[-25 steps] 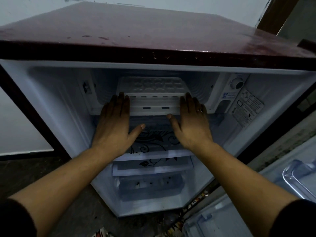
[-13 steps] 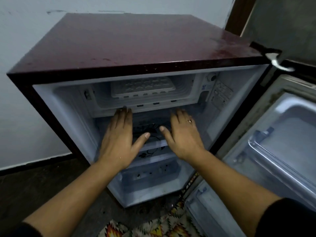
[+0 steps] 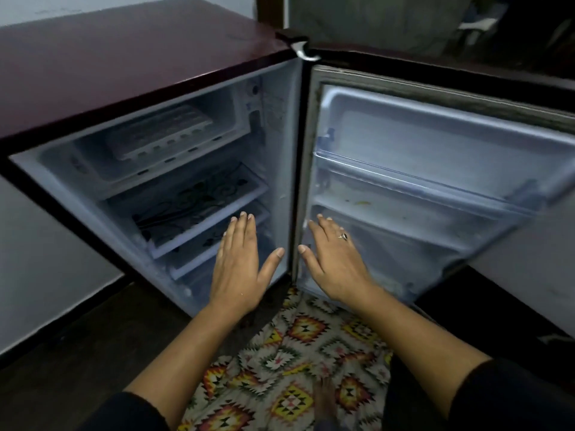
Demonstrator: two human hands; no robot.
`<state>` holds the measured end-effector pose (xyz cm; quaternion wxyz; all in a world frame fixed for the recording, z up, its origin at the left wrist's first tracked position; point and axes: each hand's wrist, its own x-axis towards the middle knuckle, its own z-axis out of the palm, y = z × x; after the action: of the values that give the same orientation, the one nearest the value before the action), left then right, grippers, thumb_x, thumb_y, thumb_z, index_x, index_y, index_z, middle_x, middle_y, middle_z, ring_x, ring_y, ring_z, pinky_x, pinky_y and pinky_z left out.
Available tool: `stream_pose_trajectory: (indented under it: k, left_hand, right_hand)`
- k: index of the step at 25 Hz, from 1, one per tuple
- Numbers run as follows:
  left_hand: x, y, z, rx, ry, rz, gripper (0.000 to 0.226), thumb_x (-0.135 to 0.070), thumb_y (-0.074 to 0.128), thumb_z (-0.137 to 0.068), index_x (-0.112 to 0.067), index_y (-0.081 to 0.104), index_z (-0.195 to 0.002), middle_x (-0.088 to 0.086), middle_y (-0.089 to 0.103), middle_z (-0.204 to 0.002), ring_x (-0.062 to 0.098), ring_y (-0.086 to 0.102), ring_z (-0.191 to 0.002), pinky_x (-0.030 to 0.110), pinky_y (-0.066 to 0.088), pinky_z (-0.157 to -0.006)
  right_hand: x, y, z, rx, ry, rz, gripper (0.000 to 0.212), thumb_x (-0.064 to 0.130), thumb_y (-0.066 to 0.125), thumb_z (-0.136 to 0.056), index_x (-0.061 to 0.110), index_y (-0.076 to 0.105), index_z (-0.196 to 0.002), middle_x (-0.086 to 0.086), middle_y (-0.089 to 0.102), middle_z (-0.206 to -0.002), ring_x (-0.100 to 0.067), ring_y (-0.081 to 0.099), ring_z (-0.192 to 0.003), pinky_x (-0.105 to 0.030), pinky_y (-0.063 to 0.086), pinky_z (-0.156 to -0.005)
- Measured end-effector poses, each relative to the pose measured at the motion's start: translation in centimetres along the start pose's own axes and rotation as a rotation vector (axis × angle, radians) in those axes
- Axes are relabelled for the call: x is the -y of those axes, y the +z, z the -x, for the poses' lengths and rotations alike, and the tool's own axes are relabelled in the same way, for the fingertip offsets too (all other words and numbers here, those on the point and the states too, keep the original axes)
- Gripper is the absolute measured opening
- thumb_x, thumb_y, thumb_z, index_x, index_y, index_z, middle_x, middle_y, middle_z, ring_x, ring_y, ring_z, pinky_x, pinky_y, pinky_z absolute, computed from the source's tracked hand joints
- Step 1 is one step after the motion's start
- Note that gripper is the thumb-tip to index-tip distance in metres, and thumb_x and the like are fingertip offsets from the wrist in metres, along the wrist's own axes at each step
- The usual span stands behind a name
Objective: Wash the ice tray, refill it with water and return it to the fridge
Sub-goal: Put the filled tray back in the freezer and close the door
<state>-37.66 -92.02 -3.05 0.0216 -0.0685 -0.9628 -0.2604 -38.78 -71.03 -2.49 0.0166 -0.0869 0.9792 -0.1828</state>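
The white ice tray [image 3: 161,132] lies in the freezer compartment at the top of the small maroon fridge [image 3: 124,57]. The fridge door [image 3: 435,188] stands wide open on the right. My left hand [image 3: 239,262] hovers flat, fingers straight, in front of the lower shelves and holds nothing. With straight fingers and a ring on one of them, my right hand [image 3: 333,259] hangs before the lower part of the door's inner side, empty. Both hands are well below the tray and apart from it.
A glass shelf [image 3: 199,209] with a dark floral print sits under the freezer compartment. The door has clear plastic racks [image 3: 420,181]. A patterned cloth [image 3: 298,353] covers my legs below the hands. A white wall [image 3: 40,259] is to the left of the fridge.
My hands have drawn back and down from the freezer's front edge, leaving the tray inside. My view has swung right, bringing the open door into sight.
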Motion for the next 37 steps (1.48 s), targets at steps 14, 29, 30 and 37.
stream_pose_trajectory:
  k: [14, 29, 30, 37]
  left_hand:
    - [-24.3, 5.6, -4.4, 0.069, 0.479, -0.027, 0.094, -0.072, 0.023, -0.099, -0.011, 0.004, -0.168, 0.006, 0.000, -0.176, 0.021, -0.005, -0.162, 0.041, 0.004, -0.132]
    - [-45.0, 4.7, -19.1, -0.162, 0.545, -0.350, 0.093, -0.069, 0.029, -0.101, -0.005, 0.011, -0.166, 0.014, 0.012, -0.175, 0.029, 0.005, -0.162, 0.046, 0.010, -0.131]
    - [-45.1, 5.1, -19.5, -0.154, 0.535, -0.377, 0.092, -0.069, 0.029, -0.102, -0.005, 0.011, -0.166, 0.013, 0.013, -0.175, 0.029, 0.006, -0.162, 0.046, 0.009, -0.131]
    - [-44.6, 6.3, -19.0, -0.221, 0.520, -0.414, 0.096, -0.074, 0.020, -0.098, -0.006, 0.016, -0.166, 0.012, 0.020, -0.173, 0.028, 0.011, -0.161, 0.047, 0.006, -0.131]
  right_hand:
    - [-20.0, -13.9, 12.1, -0.380, 0.484, -0.115, 0.065, 0.046, 0.042, -0.108, 0.006, 0.033, -0.159, -0.017, 0.033, -0.166, -0.030, 0.027, -0.155, -0.045, 0.022, -0.127]
    - [-33.3, -28.2, 2.4, -0.576, 0.322, -0.553, 0.067, 0.050, 0.064, -0.095, 0.019, 0.044, -0.150, -0.001, 0.057, -0.146, -0.022, 0.053, -0.136, -0.051, 0.043, -0.114]
    - [-33.6, -28.1, 2.0, -0.582, 0.291, -0.583, 0.063, 0.051, 0.064, -0.092, 0.023, 0.047, -0.146, 0.004, 0.061, -0.139, -0.018, 0.057, -0.130, -0.051, 0.047, -0.111]
    - [-34.7, -27.0, 2.8, -0.585, 0.252, -0.696, 0.073, 0.061, 0.064, -0.089, 0.027, 0.043, -0.150, 0.009, 0.057, -0.145, -0.011, 0.054, -0.130, -0.043, 0.048, -0.110]
